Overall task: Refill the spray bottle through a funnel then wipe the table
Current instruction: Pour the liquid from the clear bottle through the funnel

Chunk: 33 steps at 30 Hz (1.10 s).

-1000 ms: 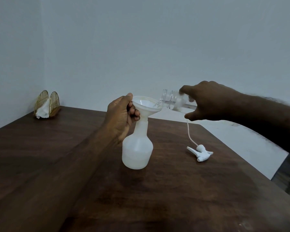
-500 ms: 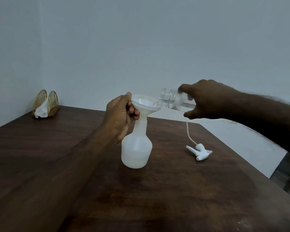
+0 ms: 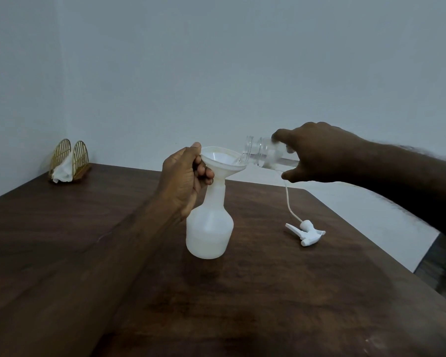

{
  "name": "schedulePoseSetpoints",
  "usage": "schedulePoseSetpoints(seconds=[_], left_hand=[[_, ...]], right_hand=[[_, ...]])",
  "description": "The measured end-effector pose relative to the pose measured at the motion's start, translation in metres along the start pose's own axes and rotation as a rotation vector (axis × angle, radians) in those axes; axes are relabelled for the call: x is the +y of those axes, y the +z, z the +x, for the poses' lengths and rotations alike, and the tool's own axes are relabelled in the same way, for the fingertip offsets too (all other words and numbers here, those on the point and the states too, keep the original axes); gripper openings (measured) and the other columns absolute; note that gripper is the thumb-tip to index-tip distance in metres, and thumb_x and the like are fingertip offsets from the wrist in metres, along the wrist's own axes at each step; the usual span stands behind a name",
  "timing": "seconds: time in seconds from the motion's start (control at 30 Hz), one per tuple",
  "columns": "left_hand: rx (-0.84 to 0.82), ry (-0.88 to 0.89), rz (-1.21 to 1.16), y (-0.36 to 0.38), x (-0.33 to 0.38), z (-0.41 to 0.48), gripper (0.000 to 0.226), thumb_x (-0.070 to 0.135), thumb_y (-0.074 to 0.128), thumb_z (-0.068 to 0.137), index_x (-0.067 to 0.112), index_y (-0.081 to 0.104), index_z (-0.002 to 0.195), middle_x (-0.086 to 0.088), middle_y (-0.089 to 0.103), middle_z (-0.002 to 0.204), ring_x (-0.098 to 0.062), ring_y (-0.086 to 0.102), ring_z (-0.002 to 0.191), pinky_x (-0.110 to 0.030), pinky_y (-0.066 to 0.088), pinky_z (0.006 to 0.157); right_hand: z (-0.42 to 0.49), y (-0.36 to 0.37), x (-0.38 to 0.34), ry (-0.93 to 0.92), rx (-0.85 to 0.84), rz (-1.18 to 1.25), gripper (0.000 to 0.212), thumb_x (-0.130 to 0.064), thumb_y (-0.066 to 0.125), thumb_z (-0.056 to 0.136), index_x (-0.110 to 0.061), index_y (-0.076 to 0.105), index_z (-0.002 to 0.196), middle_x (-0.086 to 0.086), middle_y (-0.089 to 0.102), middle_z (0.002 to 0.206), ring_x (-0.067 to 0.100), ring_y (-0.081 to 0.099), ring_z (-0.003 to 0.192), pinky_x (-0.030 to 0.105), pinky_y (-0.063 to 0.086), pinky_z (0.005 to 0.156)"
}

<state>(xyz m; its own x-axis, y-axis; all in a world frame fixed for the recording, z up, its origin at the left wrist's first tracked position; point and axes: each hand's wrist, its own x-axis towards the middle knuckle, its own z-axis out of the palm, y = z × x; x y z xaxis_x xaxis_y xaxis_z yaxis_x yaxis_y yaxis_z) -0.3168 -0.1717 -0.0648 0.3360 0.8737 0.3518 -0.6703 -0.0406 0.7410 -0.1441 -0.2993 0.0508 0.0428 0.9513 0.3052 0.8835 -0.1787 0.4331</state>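
A white translucent spray bottle (image 3: 209, 228) stands upright near the middle of the dark wooden table (image 3: 268, 292), with liquid low inside it. A white funnel (image 3: 223, 161) sits in its neck. My left hand (image 3: 183, 179) grips the funnel's rim and stem from the left. My right hand (image 3: 317, 153) holds a clear plastic bottle (image 3: 263, 152) tipped almost flat, its open mouth over the funnel's right edge, and water runs from it into the funnel. The white spray trigger head (image 3: 307, 231) with its thin dip tube lies on the table to the right.
A gold wire napkin holder (image 3: 70, 161) with a white tissue stands at the table's far left corner by the wall. The table's right edge (image 3: 371, 240) runs diagonally, with pale floor beyond it.
The clear bottle stays tipped at the funnel and water keeps flowing. Both hands hold their places; only the view has shifted slightly.
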Motion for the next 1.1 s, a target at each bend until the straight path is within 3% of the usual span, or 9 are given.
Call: schedulePoseSetpoints(seconds=[1.1], left_hand=[[0.006, 0.003, 0.002, 0.0006, 0.0003, 0.0002, 0.038, 0.021, 0.049, 0.098, 0.012, 0.041, 0.063, -0.001, 0.042, 0.046, -0.014, 0.049, 0.044, -0.030, 0.042, 0.056]], right_hand=[[0.0018, -0.0065, -0.0007, -0.029, 0.036, -0.082, 0.067, -0.039, 0.072, 0.082, -0.026, 0.039, 0.139, 0.007, 0.064, 0.116, 0.033, 0.061, 0.098, 0.041, 0.053, 0.078]])
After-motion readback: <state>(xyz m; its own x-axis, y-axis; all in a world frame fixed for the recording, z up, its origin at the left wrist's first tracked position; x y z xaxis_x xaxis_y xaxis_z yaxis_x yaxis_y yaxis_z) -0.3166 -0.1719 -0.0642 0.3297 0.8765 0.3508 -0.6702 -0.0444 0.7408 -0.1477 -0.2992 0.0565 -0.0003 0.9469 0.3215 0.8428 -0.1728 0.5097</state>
